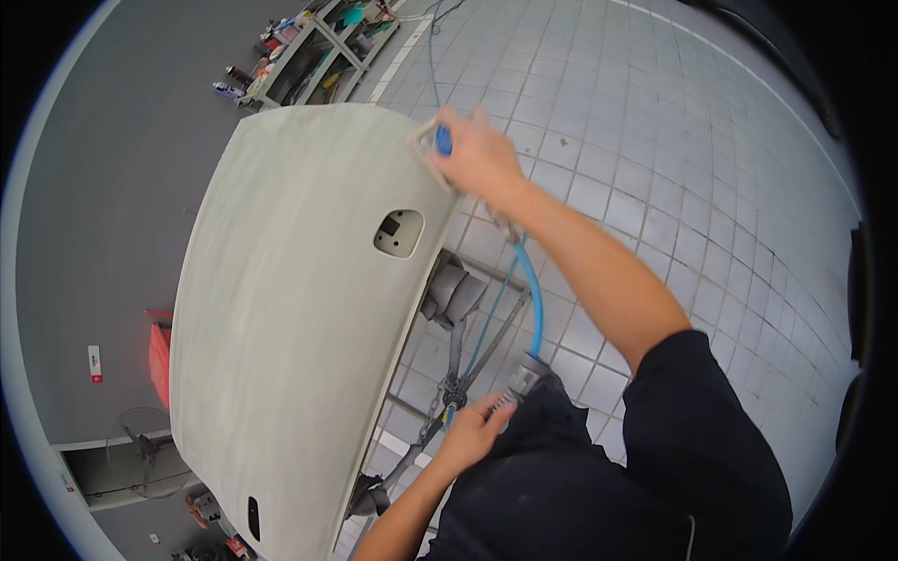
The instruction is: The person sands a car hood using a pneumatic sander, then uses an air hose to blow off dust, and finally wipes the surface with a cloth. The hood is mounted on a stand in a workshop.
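A large off-white car body panel (290, 309) is propped at an angle, with faint streaks across its surface. My right hand (479, 159), slightly smeared by motion, is closed round a hand sanding block (443, 140) with a blue knob and pale frame. The block lies at the panel's far right corner. From below that hand a bright blue hose (533, 290) curves down to a grey ribbed hose fitting (524, 376) near my waist. My left hand (475, 432) is closed around the fitting's lower part. A rounded recess (399, 234) with small holes sits near the panel's right edge.
Under the panel stands a grey metal stand (456, 383) with a chain and padded supports. A shelf rack (327, 56) with cans and tools is at the far left. A fan (145, 447) and a red object (160, 360) lie beyond the panel. The floor (645, 178) is tiled.
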Motion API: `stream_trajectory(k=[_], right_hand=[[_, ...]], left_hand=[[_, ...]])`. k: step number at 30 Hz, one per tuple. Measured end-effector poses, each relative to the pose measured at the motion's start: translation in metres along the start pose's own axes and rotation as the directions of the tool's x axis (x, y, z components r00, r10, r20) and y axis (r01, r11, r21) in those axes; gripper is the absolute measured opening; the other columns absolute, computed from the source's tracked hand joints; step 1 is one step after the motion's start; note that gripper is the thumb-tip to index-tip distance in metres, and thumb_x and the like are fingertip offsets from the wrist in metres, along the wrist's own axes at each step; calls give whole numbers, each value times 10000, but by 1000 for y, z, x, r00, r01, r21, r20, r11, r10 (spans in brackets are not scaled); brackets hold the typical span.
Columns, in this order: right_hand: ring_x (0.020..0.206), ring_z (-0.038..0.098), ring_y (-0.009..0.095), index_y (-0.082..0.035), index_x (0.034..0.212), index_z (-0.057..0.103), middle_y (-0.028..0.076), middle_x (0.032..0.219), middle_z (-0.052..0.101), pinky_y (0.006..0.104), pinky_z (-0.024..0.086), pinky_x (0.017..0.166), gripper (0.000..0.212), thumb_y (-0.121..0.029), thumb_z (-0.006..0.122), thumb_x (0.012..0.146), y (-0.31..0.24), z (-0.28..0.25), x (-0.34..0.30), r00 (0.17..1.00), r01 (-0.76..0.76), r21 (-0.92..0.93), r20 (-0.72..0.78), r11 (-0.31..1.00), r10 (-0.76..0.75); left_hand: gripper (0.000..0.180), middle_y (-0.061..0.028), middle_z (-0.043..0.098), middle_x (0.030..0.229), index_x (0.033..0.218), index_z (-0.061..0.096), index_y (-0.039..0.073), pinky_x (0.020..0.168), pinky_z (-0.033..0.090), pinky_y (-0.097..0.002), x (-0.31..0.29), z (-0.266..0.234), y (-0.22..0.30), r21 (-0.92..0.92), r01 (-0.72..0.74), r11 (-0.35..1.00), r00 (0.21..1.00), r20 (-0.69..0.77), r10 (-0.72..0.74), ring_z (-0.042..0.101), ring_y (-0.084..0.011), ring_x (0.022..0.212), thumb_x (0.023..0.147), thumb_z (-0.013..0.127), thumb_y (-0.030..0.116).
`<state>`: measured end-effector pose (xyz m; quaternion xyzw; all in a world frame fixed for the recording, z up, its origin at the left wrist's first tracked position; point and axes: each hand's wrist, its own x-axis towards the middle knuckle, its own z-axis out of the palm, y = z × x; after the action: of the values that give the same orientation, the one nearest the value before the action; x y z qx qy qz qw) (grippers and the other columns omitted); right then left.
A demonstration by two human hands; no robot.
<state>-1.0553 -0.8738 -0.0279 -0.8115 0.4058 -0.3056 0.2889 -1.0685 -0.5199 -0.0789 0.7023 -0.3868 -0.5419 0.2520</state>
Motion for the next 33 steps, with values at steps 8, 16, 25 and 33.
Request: stream_trajectory(k=[8,16,25,33], right_hand=[[831,654,442,-141,1191,556,221,1115,476,515,575,720,440,-242,739,803,-51,51,-169,984,-128,279,152,952,88],[1043,613,402,-122,1280,556,219,1215,557,470,505,895,509,-344,703,846,-55,33,-107,993,-111,74,42,991,108],[941,596,356,-129,1165,596,139,1013,534,449,501,809,402,-260,747,816,-120,88,-247,974,224,-13,-35,974,-225],[930,623,451,-128,1224,564,238,1192,465,511,572,677,491,-210,758,781,-291,183,-499,896,426,64,107,902,-431]], left_hand=[[522,-207,693,943,1160,654,48,783,512,-401,-99,-22,-118,257,300,919,918,186,-351,679,-361,916,894,701,494],[472,-238,661,900,1159,613,70,760,497,-468,-74,-12,-58,196,-23,980,999,33,17,644,-429,897,956,605,495],[385,-207,654,780,1016,647,98,676,484,-495,-232,35,-176,-17,71,997,932,-355,-73,631,-434,785,926,647,472],[248,-72,566,625,954,676,47,536,430,-308,-463,130,-369,-471,88,878,701,-597,-391,567,-120,588,903,735,283]])
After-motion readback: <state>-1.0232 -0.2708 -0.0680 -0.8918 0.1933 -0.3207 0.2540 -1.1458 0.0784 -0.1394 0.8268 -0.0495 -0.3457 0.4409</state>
